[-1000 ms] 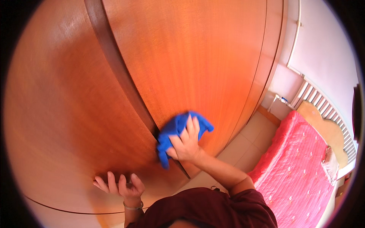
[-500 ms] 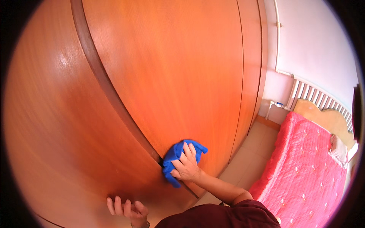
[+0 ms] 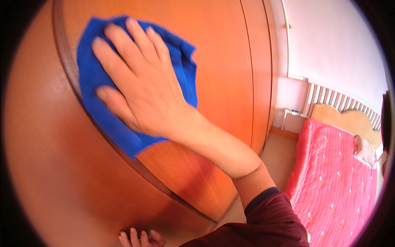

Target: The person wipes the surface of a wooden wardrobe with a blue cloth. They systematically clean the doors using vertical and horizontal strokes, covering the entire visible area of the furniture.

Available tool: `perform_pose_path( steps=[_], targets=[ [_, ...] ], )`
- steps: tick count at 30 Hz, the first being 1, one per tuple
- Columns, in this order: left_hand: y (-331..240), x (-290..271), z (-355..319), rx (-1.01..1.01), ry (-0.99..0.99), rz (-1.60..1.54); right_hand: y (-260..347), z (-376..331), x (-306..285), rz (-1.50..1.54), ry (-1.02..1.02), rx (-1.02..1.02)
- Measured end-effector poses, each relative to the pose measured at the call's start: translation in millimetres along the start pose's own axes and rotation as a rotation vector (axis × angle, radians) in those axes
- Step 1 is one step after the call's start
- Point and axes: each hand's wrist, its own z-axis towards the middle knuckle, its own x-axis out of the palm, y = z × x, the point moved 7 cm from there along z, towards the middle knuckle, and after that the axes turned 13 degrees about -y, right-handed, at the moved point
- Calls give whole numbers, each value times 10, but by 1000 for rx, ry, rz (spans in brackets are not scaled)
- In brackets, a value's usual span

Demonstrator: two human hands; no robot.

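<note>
Right hand (image 3: 150,88): spread wide and flat, thumb and fingers apart, palm down on the cloth.
Bright blue soft fabric cloth (image 3: 90,78): directly under the right hand, laid against the panel, its edges showing all around the fingers (a few folds stand up on the right).
Glossy orange-brown flat wooden panel (image 3: 220,82): behind the cloth and stretching to the right of the grip.
Dark brown narrow wooden strip (image 3: 68,61): just left of the right hand, along the cloth's left edge.
Left hand (image 3: 142,239): well below the right hand, cut off by the lower edge; visible fingers loosely bent, thumb apart.
Maroon fabric sleeve (image 3: 273,214): below and right of the grip, around the right arm.
Pink quilted bed cover (image 3: 331,185): well apart, right of the grip.
White ribbed radiator (image 3: 329,96): beyond the cover, against the wall.
</note>
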Motion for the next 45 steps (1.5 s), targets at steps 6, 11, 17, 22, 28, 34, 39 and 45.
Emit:
perform_pose_path(
  steps=[6,11,17,22,28,34,39,45],
  targets=[
    [-62,63,27,-18,26,82,-202,-84,-27,0,-265,41],
    [-46,128,7,-25,-30,95,-355,-678,-277,-145,-35,205],
    [-159,122,136,35,53,154,-546,-2290,-1241,-396,169,556],
    [-224,160,277,89,91,280,-655,-3900,-1995,-620,-133,1194],
    [-182,169,285,90,114,275,-513,-5507,-2669,-650,-919,1896],
    [-80,111,111,25,2,184,-930,-4691,-2311,-597,-438,1593],
    [-102,79,150,25,6,170,-1209,-2642,-1492,-704,-124,822],
    [-114,85,239,19,2,187,-746,-813,-485,-549,80,345]
  ],
)
